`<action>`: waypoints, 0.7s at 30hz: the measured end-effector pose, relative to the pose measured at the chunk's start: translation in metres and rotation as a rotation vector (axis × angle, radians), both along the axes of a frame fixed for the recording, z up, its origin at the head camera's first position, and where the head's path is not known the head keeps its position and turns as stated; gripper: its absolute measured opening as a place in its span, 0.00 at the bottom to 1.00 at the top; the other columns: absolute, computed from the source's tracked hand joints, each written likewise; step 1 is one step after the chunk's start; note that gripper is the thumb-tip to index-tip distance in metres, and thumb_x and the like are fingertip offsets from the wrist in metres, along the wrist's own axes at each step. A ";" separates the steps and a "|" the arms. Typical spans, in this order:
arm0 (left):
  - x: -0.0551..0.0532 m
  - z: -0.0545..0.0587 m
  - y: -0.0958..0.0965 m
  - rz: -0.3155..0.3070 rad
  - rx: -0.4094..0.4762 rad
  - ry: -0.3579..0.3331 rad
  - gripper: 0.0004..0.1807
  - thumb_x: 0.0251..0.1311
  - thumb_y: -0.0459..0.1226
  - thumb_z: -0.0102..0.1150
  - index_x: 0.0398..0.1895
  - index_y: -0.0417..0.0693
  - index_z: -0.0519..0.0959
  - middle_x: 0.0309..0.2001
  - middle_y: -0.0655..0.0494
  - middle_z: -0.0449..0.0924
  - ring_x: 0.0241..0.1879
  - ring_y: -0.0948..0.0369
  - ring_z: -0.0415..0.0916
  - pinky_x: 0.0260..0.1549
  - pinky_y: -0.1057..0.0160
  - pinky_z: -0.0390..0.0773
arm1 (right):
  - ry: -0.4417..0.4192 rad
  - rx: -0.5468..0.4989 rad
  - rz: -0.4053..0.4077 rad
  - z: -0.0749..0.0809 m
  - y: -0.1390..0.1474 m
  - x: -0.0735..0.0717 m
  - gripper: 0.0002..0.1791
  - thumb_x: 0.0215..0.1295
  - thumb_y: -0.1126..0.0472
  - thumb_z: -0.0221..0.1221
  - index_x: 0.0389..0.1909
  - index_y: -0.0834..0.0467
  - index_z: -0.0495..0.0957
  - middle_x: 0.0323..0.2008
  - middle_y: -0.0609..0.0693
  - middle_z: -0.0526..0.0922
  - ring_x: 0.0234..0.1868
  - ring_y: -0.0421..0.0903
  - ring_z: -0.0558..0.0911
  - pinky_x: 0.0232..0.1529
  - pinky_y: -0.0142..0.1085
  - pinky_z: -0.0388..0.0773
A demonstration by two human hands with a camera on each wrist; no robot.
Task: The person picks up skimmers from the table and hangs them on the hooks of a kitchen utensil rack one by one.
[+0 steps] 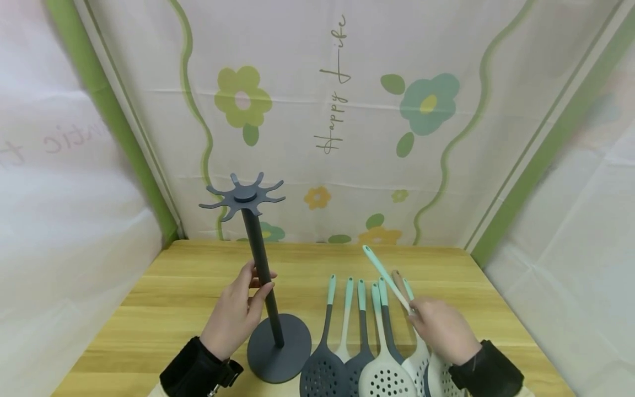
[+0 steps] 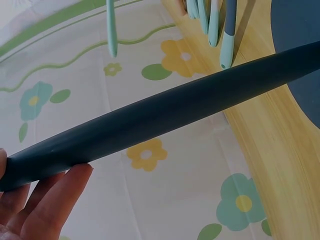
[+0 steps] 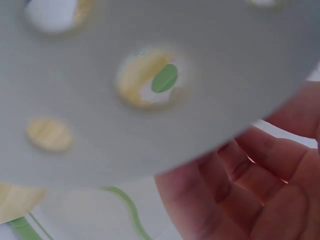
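Note:
On the left, my left hand point(image 1: 232, 313) grips the pole of a dark utensil stand point(image 1: 258, 248), thumb and fingers around it; the left wrist view shows the pole point(image 2: 150, 117) close up. The stand has a round base and a star of curved hooks on top, all bare. My right hand point(image 1: 442, 329) pinches a pale skimmer point(image 1: 389, 278) by its handle, the mint end pointing up and away. The skimmer's perforated head point(image 3: 95, 110) fills much of the right wrist view. Part of it is hidden behind the hand and sleeve in the head view.
A row of skimmers lies on the wooden table point(image 1: 198, 286), including a dark one point(image 1: 324, 372) and a pale one point(image 1: 387, 377), mint handle ends pointing away. A brown handle tip point(image 1: 398, 278) shows among them. Flower-printed cloth point(image 1: 297, 138) walls the back and sides.

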State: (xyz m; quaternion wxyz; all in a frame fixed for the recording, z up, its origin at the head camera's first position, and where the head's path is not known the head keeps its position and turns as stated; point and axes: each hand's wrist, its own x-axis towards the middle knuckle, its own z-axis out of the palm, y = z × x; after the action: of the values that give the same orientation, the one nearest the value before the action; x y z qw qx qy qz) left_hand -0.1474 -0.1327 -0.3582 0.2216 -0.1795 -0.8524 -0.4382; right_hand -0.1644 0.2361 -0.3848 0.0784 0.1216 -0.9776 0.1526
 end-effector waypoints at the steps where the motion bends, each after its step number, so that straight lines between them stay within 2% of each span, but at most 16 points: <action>1: 0.000 0.000 0.000 -0.001 0.005 -0.002 0.25 0.69 0.35 0.55 0.67 0.39 0.67 0.50 0.52 0.82 0.45 0.56 0.82 0.36 0.62 0.87 | 0.005 0.000 0.001 0.001 -0.001 0.001 0.03 0.57 0.66 0.67 0.32 0.60 0.83 0.22 0.45 0.76 0.21 0.39 0.68 0.21 0.33 0.71; 10: -0.003 -0.003 0.000 -0.009 0.030 -0.003 0.25 0.68 0.34 0.56 0.68 0.41 0.68 0.53 0.53 0.83 0.46 0.58 0.83 0.37 0.65 0.86 | 0.092 -0.014 0.050 0.009 -0.011 0.009 0.11 0.60 0.63 0.66 0.43 0.62 0.85 0.27 0.45 0.79 0.24 0.36 0.71 0.23 0.33 0.71; 14: -0.003 -0.006 -0.002 -0.018 0.042 -0.009 0.25 0.69 0.39 0.55 0.67 0.44 0.69 0.54 0.55 0.82 0.48 0.60 0.82 0.39 0.65 0.86 | 0.174 0.015 0.066 0.011 -0.017 0.012 0.09 0.59 0.62 0.67 0.39 0.61 0.85 0.27 0.46 0.79 0.25 0.37 0.74 0.24 0.32 0.73; 17: -0.001 -0.007 -0.003 -0.022 0.043 -0.015 0.24 0.69 0.40 0.56 0.66 0.46 0.71 0.53 0.56 0.82 0.47 0.60 0.82 0.39 0.65 0.86 | 0.213 0.020 0.083 0.010 -0.022 0.014 0.07 0.58 0.62 0.68 0.36 0.60 0.85 0.26 0.45 0.79 0.23 0.36 0.73 0.24 0.31 0.73; 21: -0.001 -0.009 -0.003 -0.043 0.048 -0.020 0.23 0.67 0.38 0.58 0.65 0.45 0.72 0.52 0.56 0.83 0.47 0.59 0.83 0.40 0.65 0.86 | 0.188 -0.006 0.090 0.011 -0.025 0.016 0.08 0.59 0.62 0.68 0.38 0.60 0.86 0.27 0.45 0.80 0.23 0.34 0.72 0.23 0.31 0.72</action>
State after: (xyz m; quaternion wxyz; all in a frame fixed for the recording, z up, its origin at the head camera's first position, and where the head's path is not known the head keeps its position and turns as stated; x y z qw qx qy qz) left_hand -0.1484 -0.1354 -0.3667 0.2077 -0.1880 -0.8398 -0.4651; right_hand -0.1481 0.2112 -0.3734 0.1633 0.1791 -0.9590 0.1470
